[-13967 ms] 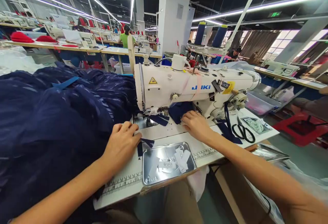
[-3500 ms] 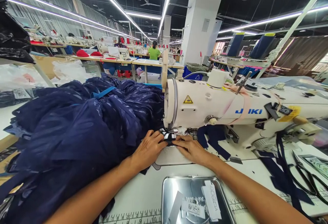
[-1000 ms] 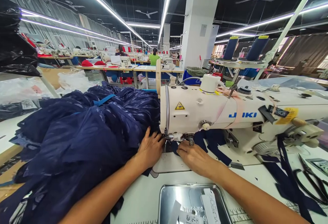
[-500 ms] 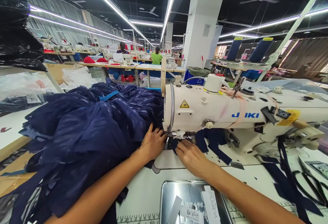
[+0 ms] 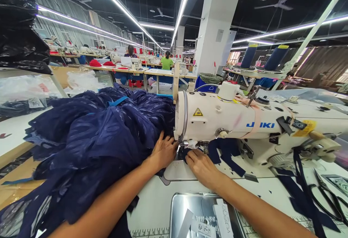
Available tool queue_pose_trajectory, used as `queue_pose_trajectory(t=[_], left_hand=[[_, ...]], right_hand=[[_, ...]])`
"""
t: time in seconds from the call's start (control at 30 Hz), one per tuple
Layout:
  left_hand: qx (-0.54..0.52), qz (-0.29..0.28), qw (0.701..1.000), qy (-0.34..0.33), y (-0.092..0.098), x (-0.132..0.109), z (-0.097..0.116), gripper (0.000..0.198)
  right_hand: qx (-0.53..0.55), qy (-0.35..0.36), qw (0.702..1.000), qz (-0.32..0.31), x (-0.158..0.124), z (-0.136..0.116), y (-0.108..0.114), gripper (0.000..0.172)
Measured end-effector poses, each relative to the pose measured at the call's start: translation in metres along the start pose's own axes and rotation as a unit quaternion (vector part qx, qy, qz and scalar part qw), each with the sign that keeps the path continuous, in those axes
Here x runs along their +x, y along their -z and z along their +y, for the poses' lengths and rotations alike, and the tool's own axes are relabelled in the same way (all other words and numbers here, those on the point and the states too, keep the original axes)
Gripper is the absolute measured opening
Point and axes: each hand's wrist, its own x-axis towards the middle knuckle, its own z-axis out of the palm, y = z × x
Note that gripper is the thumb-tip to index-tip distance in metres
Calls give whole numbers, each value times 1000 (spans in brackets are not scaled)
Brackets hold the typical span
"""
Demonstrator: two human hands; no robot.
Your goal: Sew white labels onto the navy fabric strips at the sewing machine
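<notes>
A heap of navy blue fabric, gathered in folds, lies left of the white JUKI sewing machine. My left hand rests on the fabric's right edge beside the machine head, its fingers bent over the cloth and their tips partly hidden. Close to the presser foot, my right hand has its fingers pressed together on a small dark navy piece. Both hands are low on the machine bed, a short gap apart. The needle itself is hard to make out.
A shiny metal tray with paper labels sits in front of the machine. Navy strips lie behind my right hand. Black scissors rest at the right. Thread cones stand behind; a black plastic bag hangs upper left.
My hands stay at almost the same spots by the presser foot. The view has shifted slightly; no clear movement of the fabric shows.
</notes>
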Motion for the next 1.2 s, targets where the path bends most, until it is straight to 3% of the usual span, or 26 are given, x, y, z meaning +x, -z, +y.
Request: queue_pose_trajectory(t=[0.07, 0.17, 0.27, 0.33, 0.4, 0.47, 0.57, 0.67, 0.73, 0.8, 0.87, 0.97, 1.03, 1.1, 1.2], left_hand=[[-5, -12, 1000, 15, 2, -1, 2, 24], [10, -54, 998, 36, 9, -12, 13, 27], [40, -76, 996, -8, 22, -37, 30, 33], [24, -40, 997, -63, 35, -57, 39, 32], [26, 6, 997, -70, 53, -69, 38, 26], [56, 46, 996, -43, 77, -70, 27, 18], [129, 38, 991, 20, 114, -46, -5, 19], [186, -6, 980, 67, 136, -16, -36, 27], [191, -50, 977, 82, 142, -14, -49, 36], [158, -108, 980, 58, 146, -33, -56, 40], [108, -151, 982, 20, 150, -71, -60, 42], [92, -122, 987, 55, 157, -137, -67, 43], [83, -117, 986, 85, 162, -168, -71, 44], [71, -119, 984, 109, 166, -183, -73, 44], [54, -114, 984, 129, 172, -186, -70, 42]], right_hand=[[-6, 11, 1000, 18, -2, 8, -2, 13], [-18, 13, 995, 97, -5, 23, -7, 20], [-9, 21, 984, 179, -7, 32, -12, 27], [-7, 20, 979, 203, -7, 31, -13, 27], [-12, 13, 978, 208, -7, 28, -12, 26], [-14, 12, 980, 198, -6, 25, -11, 24], [-9, 13, 983, 182, -4, 22, -12, 20], [-31, 15, 990, 138, -3, 22, -15, 19], [-57, 19, 994, 94, -4, 22, -16, 17], [-74, 21, 995, 68, -5, 20, -15, 16], [-81, 19, 995, 61, -5, 19, -14, 17], [-93, 15, 993, 64, -6, 17, -12, 18], [-100, 15, 993, 66, -6, 17, -14, 20], [-103, 16, 992, 74, -7, 17, -17, 21], [-102, 19, 991, 90, -9, 19, -23, 22]])
